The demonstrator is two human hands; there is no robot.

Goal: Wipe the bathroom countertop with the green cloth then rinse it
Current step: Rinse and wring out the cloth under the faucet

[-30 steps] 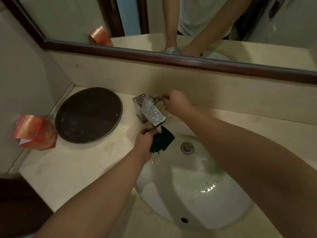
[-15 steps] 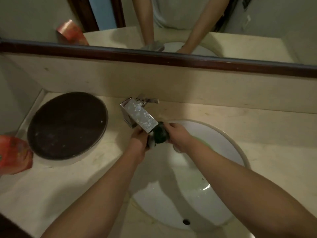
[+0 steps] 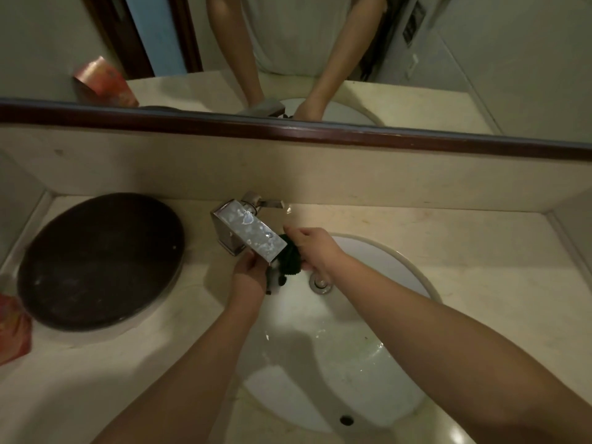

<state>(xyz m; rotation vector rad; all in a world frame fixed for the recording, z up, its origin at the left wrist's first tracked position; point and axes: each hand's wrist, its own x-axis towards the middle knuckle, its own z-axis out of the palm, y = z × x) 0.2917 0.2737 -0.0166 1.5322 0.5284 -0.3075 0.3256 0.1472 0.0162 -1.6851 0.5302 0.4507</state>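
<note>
The dark green cloth (image 3: 289, 259) is bunched up under the spout of the chrome faucet (image 3: 248, 230), over the white sink basin (image 3: 378, 373). My left hand (image 3: 249, 273) grips the cloth's lower left part from below the spout. My right hand (image 3: 312, 248) holds its right side, fingers pressed on it. Part of the cloth is hidden behind the spout. The beige countertop (image 3: 464, 251) surrounds the basin. Water glistens in the basin; the stream itself is hard to make out.
A round dark tray (image 3: 99, 261) lies on the counter to the left. An orange box (image 3: 12, 328) sits at the far left edge. The drain plug (image 3: 320, 282) is just below my right hand. A mirror (image 3: 320, 59) runs above the backsplash.
My right hand left the faucet handle and came down onto the cloth. Both hands now hold the bunched cloth under the spout. The camera shifted to the right.
</note>
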